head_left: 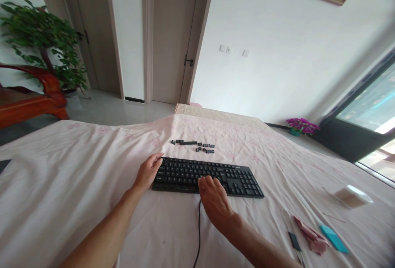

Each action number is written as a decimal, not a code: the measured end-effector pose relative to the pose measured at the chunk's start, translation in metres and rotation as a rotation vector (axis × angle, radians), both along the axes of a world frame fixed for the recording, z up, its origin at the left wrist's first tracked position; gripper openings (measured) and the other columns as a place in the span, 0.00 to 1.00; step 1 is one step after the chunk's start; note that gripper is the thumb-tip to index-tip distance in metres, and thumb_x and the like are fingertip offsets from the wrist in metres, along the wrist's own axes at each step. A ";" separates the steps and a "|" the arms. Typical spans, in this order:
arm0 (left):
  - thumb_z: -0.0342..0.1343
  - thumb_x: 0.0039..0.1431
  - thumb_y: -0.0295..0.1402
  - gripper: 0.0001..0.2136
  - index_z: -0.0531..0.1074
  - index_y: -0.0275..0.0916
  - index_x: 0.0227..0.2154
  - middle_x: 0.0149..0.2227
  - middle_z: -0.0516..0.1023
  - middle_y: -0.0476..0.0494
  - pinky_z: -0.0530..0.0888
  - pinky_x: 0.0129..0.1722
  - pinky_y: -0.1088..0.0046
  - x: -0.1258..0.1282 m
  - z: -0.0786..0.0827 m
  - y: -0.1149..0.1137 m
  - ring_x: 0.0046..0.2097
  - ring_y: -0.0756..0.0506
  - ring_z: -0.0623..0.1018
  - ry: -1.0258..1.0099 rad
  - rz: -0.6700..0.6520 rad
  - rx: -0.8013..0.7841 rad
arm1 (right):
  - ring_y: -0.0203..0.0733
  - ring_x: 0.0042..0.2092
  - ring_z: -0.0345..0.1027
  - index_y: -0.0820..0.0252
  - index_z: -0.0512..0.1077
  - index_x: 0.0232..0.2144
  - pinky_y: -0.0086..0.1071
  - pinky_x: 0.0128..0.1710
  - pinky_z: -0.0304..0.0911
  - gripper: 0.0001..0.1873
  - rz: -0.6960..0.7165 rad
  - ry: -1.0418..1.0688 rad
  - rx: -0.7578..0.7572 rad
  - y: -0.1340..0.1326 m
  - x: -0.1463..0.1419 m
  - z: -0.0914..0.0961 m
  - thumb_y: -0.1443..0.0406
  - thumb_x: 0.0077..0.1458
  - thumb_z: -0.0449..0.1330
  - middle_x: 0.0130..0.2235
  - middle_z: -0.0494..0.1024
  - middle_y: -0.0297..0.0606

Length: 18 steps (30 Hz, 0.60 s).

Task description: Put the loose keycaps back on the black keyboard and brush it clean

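A black keyboard (pixel 243 179) lies flat on the patterned cloth in front of me. Bare key sockets show along part of its front row. My left hand (pixel 150 171) grips the keyboard's left end, the fingers at its far corner and along the side. Over the front rows near the middle, my right hand (pixel 213 194) is closed with its fingertips bunched against the keys; whatever they pinch is hidden. Beyond the keyboard lies a loose space bar (pixel 188 143), with several small black keycaps (pixel 208 146) around it. The keyboard's cable (pixel 199 231) runs toward me.
At the right are a dark-handled tool (pixel 294 241), a pink cloth (pixel 314 235), a teal block (pixel 333 238), a cotton swab (pixel 334 217) and a round tub (pixel 352 197). A pink flowered cloth (pixel 92 169) covers the surface in folds. A wooden chair (pixel 33 95) stands far left.
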<state>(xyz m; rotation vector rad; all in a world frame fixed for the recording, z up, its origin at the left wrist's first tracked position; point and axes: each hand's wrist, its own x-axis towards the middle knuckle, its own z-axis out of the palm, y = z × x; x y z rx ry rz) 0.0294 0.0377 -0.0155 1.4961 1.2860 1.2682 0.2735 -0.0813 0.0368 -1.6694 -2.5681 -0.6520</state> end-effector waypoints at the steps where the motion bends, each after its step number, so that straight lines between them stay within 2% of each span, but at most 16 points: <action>1: 0.51 0.54 0.43 0.21 0.71 0.37 0.48 0.48 0.76 0.40 0.69 0.51 0.65 0.000 0.000 0.000 0.49 0.42 0.75 0.002 -0.001 0.002 | 0.48 0.41 0.61 0.57 0.71 0.45 0.40 0.41 0.55 0.20 0.001 0.015 -0.028 0.002 0.002 0.004 0.77 0.52 0.52 0.39 0.72 0.43; 4: 0.51 0.54 0.43 0.21 0.71 0.37 0.48 0.48 0.76 0.40 0.70 0.50 0.65 0.000 0.001 0.001 0.48 0.42 0.76 0.008 0.002 -0.004 | 0.44 0.40 0.61 0.52 0.73 0.41 0.35 0.39 0.55 0.16 0.000 0.150 -0.113 0.020 0.013 0.019 0.73 0.56 0.52 0.38 0.73 0.39; 8: 0.50 0.55 0.42 0.21 0.71 0.37 0.48 0.48 0.77 0.40 0.70 0.49 0.65 0.000 0.000 0.001 0.48 0.42 0.76 0.013 0.007 -0.005 | 0.40 0.43 0.60 0.48 0.74 0.44 0.32 0.41 0.53 0.15 -0.109 0.359 -0.038 0.073 0.031 0.033 0.66 0.61 0.50 0.42 0.73 0.36; 10: 0.50 0.55 0.42 0.21 0.71 0.37 0.48 0.48 0.77 0.40 0.71 0.49 0.65 0.000 0.000 0.002 0.48 0.42 0.76 0.010 0.004 -0.004 | 0.41 0.45 0.60 0.48 0.75 0.43 0.32 0.42 0.52 0.13 -0.166 0.378 -0.011 0.104 0.036 0.031 0.64 0.59 0.54 0.43 0.73 0.36; 13: 0.50 0.56 0.42 0.21 0.70 0.37 0.49 0.49 0.76 0.40 0.70 0.50 0.65 0.000 0.000 0.002 0.49 0.42 0.75 0.010 0.000 -0.006 | 0.42 0.45 0.59 0.49 0.77 0.38 0.33 0.42 0.51 0.10 -0.175 0.306 -0.018 0.141 0.037 0.022 0.64 0.58 0.55 0.42 0.73 0.37; 18: 0.51 0.55 0.41 0.21 0.71 0.37 0.49 0.49 0.76 0.40 0.70 0.51 0.65 0.000 -0.003 0.004 0.49 0.42 0.75 0.003 -0.003 0.002 | 0.44 0.46 0.58 0.52 0.78 0.33 0.34 0.41 0.49 0.09 -0.152 0.224 -0.032 0.173 0.032 0.009 0.64 0.57 0.57 0.41 0.73 0.39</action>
